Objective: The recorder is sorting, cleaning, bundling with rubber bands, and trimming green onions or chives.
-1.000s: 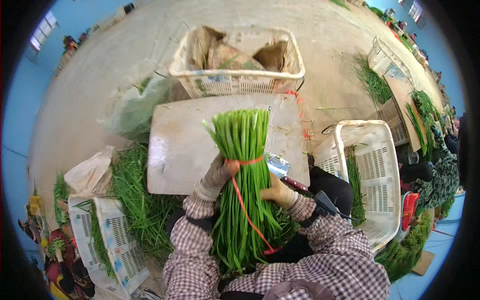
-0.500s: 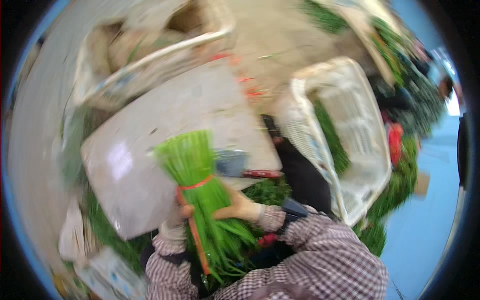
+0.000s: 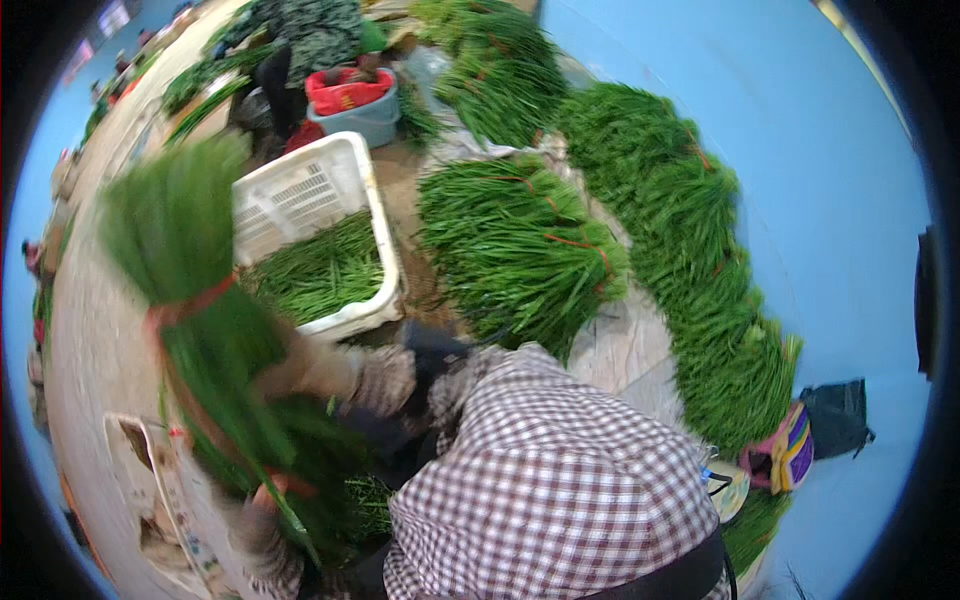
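Observation:
A large bunch of garlic chives (image 3: 225,335), blurred by motion, is held upright in front of me on the left. An orange-red band (image 3: 190,303) circles it, and a long strip of the same colour trails down its side. My right hand (image 3: 300,365) grips the bunch from the right, below the band, its fingertips lost among the leaves. Lower down, my left hand (image 3: 262,500) is closed around the leafy lower part; leaves partly cover it. Just beyond my right hand stands a white plastic crate (image 3: 378,235) with loose chives (image 3: 325,270) inside.
Tied bunches (image 3: 520,245) lie on pale sheeting to the right. A long row of bunches (image 3: 655,215) follows the blue wall (image 3: 800,200). Farther off is a blue tub (image 3: 375,122) with a red lining. A colourful bag (image 3: 785,450) and another white crate (image 3: 165,480) are nearer.
My view has swung right, bringing the wall and rows of bunches in. The bunch, still in both hands, has been lifted off the pale board. The board and cleaver-like blade are no longer visible.

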Tool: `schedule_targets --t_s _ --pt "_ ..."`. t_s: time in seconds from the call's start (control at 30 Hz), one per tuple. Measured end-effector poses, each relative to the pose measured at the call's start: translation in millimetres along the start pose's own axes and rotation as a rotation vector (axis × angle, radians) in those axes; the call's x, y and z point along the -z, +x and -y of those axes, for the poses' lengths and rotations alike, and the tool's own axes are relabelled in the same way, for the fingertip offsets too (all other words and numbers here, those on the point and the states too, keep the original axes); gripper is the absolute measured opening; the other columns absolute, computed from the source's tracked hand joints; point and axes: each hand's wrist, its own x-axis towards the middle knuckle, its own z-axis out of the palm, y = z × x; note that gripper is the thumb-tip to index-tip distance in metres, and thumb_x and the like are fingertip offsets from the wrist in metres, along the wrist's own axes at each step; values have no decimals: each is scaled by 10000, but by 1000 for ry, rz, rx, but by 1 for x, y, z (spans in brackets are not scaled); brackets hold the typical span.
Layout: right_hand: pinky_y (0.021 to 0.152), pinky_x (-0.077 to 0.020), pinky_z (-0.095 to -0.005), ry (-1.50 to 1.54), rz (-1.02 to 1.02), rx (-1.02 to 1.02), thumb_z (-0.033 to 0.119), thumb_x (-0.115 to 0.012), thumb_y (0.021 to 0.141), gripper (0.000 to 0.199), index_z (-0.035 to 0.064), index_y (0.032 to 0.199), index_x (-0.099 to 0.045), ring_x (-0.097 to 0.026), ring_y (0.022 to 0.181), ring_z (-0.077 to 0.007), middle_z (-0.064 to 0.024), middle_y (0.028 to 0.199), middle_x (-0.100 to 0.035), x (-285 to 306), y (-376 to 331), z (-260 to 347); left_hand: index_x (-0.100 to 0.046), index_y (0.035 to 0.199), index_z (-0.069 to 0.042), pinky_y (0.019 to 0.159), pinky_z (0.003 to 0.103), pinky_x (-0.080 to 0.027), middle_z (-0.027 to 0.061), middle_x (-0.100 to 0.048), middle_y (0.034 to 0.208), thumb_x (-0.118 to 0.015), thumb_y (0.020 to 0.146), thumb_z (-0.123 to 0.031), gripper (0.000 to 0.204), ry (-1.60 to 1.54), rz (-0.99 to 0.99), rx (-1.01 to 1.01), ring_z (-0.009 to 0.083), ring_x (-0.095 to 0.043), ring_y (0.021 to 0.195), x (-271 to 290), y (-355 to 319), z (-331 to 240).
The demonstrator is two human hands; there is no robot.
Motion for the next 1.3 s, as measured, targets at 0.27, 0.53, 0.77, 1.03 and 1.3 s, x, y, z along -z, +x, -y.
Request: schedule_targets --t_s 0.27,0.53,0.77,1.03,1.3 --pt "1034 -292 -364 -72 -935 196 264 -744 722 909 86 1411 -177 -337 1250 -219 -97 1408 -297 116 -249 147 -185 1411 -121 1071 378 -261 156 -306 1406 -727 729 -117 871 288 1028 151 270 -268 1308 -205 66 35" --pt "1043 -282 -371 24 -1806 -199 308 -717 745 896 93 1416 -164 -314 1269 -236 -107 1427 -256 245 -414 101 -304 1374 -139 795 236 -425 35 -466 1182 -666 725 60 769 -84 513 327 133 -451 933 -122 93 116" --pt "1051 -273 -378 29 -1909 -734 347 -694 764 887 99 1421 -152 -293 1286 -251 -115 1444 -220 272 -456 32 -287 1378 -130 904 300 -414 121 -524 1158 -602 818 -10 654 -22 111 46 175 -507 1042 12 103 122" --pt "990 -320 -468 -300 -1763 -1058 388 -556 860 636 165 1388 -281 -351 1238 -293 -148 1380 -337 263 -422 -13 -467 1224 -73 775 251 -458 49 -584 989 -636 809 -39 450 -90 -791 205 132 -543 874 156 -47 193" --pt "807 -451 -412 -1031 -921 -1693 338 -592 819 446 48 1156 -552 -544 980 -330 -201 1154 -548 322 -394 41 -544 1093 -54 656 260 -460 60 -631 910 -654 791 -147 334 -158 -1140 559 143 -590 775 94 -198 282"
